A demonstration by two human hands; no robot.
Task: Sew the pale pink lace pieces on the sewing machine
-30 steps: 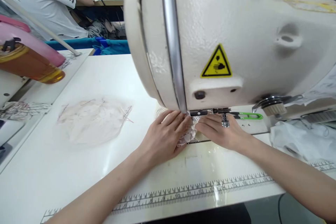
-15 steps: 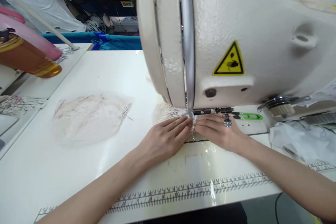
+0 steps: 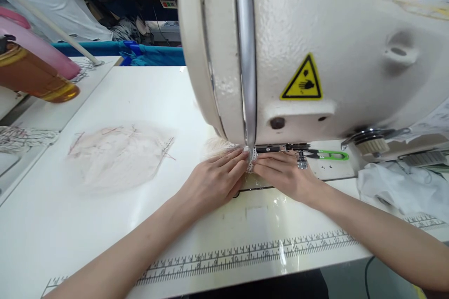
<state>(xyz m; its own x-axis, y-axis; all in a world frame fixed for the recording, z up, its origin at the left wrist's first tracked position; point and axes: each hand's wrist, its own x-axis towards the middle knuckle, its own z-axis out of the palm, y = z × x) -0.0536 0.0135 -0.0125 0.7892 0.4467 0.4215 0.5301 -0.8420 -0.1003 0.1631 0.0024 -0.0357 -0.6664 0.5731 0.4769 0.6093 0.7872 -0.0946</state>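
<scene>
A cream sewing machine (image 3: 315, 46) fills the upper middle and right, its head hiding the needle area. Under it lies a small piece of white lace (image 3: 251, 160). My left hand (image 3: 213, 182) lies flat on the lace from the left, fingers stretched out and close together. My right hand (image 3: 284, 173) presses down on it from the right, fingers extended, fingertips almost meeting the left ones. Fluffy pale lace (image 3: 215, 147) sticks out beyond the left hand.
A pale pink fabric pile (image 3: 115, 156) rests on the white table (image 3: 70, 233) at the left. Green thread snips (image 3: 328, 154) lie behind my right hand. White cloth (image 3: 403, 187) at right. A pink and amber bottle (image 3: 35, 74) at far left. A person in white sits at the back left.
The lace has fed under the machine head, so less of it shows between my hands. Both hands have shifted slightly left and closer together.
</scene>
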